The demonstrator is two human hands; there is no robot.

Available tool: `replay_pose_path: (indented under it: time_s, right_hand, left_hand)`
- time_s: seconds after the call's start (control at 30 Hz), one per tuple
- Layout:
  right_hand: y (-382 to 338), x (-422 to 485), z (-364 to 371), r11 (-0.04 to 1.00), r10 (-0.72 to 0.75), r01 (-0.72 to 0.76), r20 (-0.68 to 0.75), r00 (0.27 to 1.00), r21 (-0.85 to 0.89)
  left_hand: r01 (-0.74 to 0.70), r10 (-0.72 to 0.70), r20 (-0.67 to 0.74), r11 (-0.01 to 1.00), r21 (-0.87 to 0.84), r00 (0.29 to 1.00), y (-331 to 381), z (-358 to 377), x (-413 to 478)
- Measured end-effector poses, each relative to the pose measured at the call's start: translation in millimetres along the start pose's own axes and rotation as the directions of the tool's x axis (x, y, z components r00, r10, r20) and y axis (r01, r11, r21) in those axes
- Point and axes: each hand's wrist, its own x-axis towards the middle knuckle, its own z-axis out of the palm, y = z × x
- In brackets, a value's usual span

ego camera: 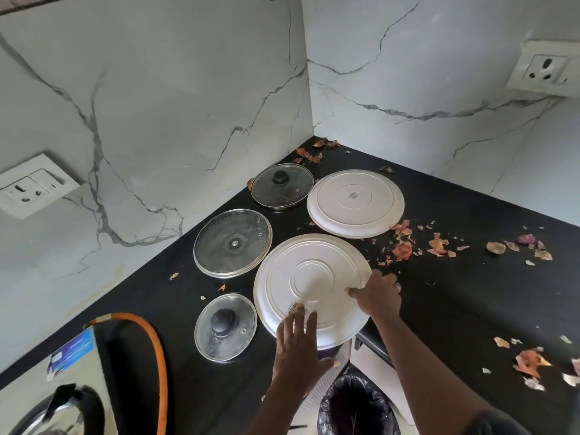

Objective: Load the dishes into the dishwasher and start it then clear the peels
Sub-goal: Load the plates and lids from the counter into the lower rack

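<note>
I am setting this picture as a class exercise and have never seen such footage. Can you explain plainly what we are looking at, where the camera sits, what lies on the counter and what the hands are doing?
There is no machine here: one wide-angle camera worn on a person's head looks down at their bare hands. On the black counter lie two white plates, both upside down, and three glass lids. The right hand grips the edge of the near plate, which juts past the counter's edge; the left hand lies flat on it. The far plate is untouched. Onion peels are scattered around. A lined bin stands below.
</note>
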Motion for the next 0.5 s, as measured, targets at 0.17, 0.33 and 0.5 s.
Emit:
replay_pose_path:
  time_s: [0.17, 0.33, 0.5]
  right_hand:
    - [-0.4, -2.6, -4.9, 0.999, 0.036, -0.036, 0.021, 0.999, -0.007]
    - [5.0, -10.0, -3.6, 0.999, 0.045, -0.045, -0.002, 0.999, 0.027]
    - [8.2, -17.1, -7.0, 0.993, 0.072, -0.073, 0.009, 0.997, 0.098]
  left_hand:
    - [-0.039, 0.039, 0.008, 0.994, 0.101, 0.999, 7.8, 13.0, 8.8]
    - [-0.03, 0.025, 0.032, 0.987, 0.158, 0.999, 21.5, 15.4, 15.4]
    - [-0.075, 0.067, 0.042, 0.967, 0.242, 0.997, 23.8, 16.5, 15.3]
